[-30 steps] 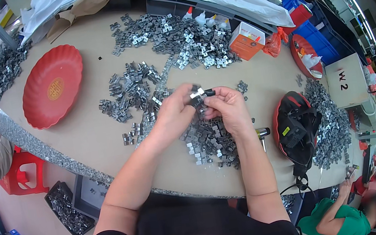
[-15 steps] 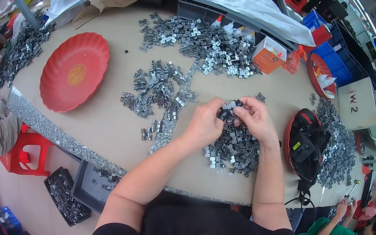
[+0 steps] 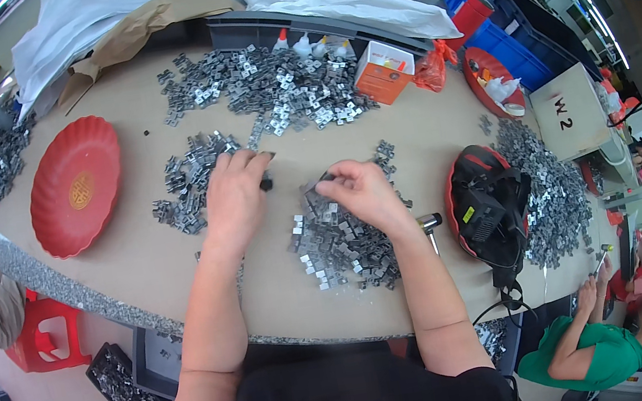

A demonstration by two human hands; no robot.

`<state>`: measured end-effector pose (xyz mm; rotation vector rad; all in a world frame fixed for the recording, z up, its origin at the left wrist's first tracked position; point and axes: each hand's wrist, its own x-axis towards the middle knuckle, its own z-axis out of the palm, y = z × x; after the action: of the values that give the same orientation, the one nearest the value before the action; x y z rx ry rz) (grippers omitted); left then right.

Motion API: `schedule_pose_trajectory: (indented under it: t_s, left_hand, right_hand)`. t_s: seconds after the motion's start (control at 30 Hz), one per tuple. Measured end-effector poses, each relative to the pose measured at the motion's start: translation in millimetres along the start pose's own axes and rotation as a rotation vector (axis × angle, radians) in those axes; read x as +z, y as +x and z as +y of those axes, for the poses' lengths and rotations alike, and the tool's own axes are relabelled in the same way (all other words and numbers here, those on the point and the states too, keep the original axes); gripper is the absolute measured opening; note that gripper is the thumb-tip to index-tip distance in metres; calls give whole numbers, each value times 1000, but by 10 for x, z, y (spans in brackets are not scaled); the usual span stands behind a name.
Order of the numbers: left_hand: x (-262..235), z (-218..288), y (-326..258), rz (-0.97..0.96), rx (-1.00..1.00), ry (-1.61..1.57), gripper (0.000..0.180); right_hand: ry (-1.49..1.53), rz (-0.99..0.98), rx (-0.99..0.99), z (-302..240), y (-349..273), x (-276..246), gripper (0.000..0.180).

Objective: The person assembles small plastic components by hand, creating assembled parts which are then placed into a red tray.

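Toward the left side of the counter [image 3: 154, 267], the left hand [image 3: 236, 185] lies palm down, fingers bent, over the right end of the left pile [image 3: 186, 180]; that pile's long axis slants from the counter's left edge toward its far edge. Something small and black [image 3: 266, 184] shows by the fingertips; whether the hand grasps anything, I cannot tell. Across a bare strip, the right hand [image 3: 365, 193] seems to pinch a grey metal piece [image 3: 311, 189] between thumb and forefinger. The piece sits left of that hand, its tip apparently pointing toward the left hand, and over the far side of the middle pile [image 3: 346, 251], which spreads from there toward the counter's front edge. The right hand is clearly nearer to this pile.

Left to right again, for materials: a red plate [image 3: 52, 190] with a scalloped, satiny rim and a gold emblem lies near the speckled, stone-like left edge. The piles are hard, stepped little clips, dull grey with bright flat faces; the far pile [image 3: 269, 90] reaches an orange-and-white carton [image 3: 384, 81] near the far edge. Right of the middle pile are a tool with a shiny rounded head [image 3: 430, 222], a bulky black bundle [image 3: 483, 212] in a red-rimmed dish, and another grey heap [image 3: 554, 200].
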<state>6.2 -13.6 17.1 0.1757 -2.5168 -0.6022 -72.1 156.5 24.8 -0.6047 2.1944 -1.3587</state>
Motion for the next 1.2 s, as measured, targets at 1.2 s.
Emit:
schedule_pose_trajectory:
  t_s: [1.2]
  left_hand:
    - [202,114,-81,-226,-869,-1724,16]
  right_hand:
    - [389,-23,-16,-38,59,23,39]
